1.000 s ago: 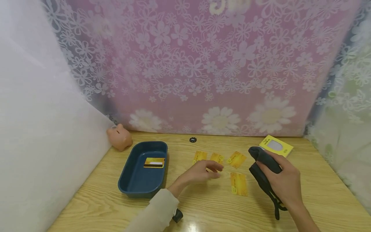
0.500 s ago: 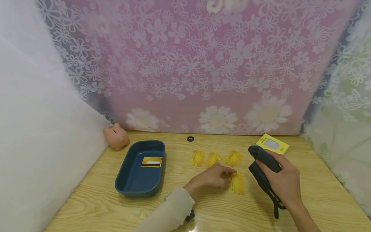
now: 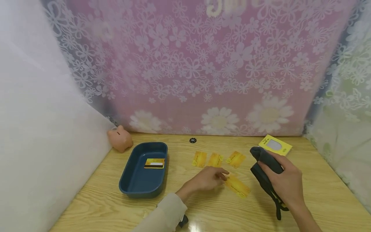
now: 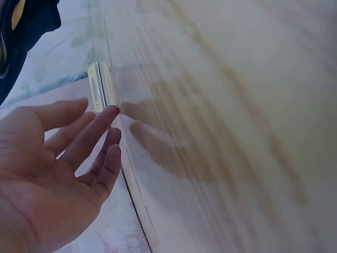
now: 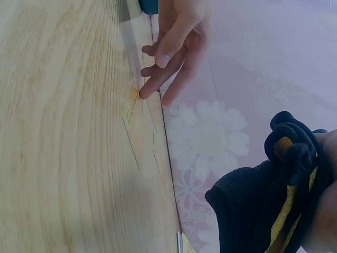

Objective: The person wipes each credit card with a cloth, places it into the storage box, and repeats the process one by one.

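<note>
My left hand (image 3: 206, 179) reaches over the table, its fingertips at the upper left corner of a yellow-orange card (image 3: 238, 186) lying slanted. In the left wrist view the fingers of this hand (image 4: 58, 168) are loosely bent, with one fingertip on the tabletop and nothing gripped. The right wrist view shows a fingertip at the end of the card (image 5: 136, 124). To the right, my right hand (image 3: 287, 182) grips a dark cloth drawstring pouch (image 3: 268, 162) above the table, its cords hanging down. Yellow strips show on the pouch (image 5: 247, 195) in the right wrist view.
Three more yellow cards (image 3: 215, 160) lie in a row behind the left hand. A blue tray (image 3: 123, 188) at left holds a card (image 3: 154, 163). Farther back are a pink piggy bank (image 3: 120, 139), a black chip (image 3: 193, 140) and a yellow box (image 3: 285, 148).
My left hand moved right onto the nearest card, then slightly back left. That card has turned, its near end swinging to the right. The right hand still holds the pouch in nearly the same place.
</note>
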`<act>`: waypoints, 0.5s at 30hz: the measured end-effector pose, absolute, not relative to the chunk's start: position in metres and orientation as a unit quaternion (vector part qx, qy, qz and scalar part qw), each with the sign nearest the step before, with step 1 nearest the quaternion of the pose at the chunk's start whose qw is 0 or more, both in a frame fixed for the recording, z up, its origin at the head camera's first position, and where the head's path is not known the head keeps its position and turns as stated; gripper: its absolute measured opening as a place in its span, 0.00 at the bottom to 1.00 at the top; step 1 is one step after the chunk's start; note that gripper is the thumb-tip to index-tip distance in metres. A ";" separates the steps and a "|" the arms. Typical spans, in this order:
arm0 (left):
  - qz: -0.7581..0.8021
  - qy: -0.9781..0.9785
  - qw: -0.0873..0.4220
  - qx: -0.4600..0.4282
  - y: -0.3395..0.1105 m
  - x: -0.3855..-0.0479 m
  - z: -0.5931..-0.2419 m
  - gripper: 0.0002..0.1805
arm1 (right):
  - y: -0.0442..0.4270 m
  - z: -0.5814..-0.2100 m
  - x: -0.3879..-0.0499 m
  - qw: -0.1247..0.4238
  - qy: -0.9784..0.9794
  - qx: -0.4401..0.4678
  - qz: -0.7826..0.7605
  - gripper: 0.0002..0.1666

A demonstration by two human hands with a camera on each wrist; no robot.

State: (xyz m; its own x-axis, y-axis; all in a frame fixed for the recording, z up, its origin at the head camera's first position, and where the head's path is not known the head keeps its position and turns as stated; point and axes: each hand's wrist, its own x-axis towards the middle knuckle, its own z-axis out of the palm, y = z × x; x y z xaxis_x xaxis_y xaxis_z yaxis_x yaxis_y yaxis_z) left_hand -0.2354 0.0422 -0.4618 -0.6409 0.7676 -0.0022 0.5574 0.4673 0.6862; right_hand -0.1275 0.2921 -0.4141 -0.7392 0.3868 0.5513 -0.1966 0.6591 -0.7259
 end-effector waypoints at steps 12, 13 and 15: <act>0.302 0.840 0.141 0.427 0.070 -0.244 -0.473 0.30 | 0.292 -0.416 -0.126 0.348 -0.844 -0.068 0.402 0.27; 0.299 0.841 0.142 0.428 0.071 -0.244 -0.473 0.30 | 0.293 -0.415 -0.126 0.347 -0.844 -0.070 0.402 0.27; 0.286 0.844 0.143 0.431 0.074 -0.244 -0.470 0.31 | 0.293 -0.415 -0.125 0.346 -0.846 -0.072 0.399 0.27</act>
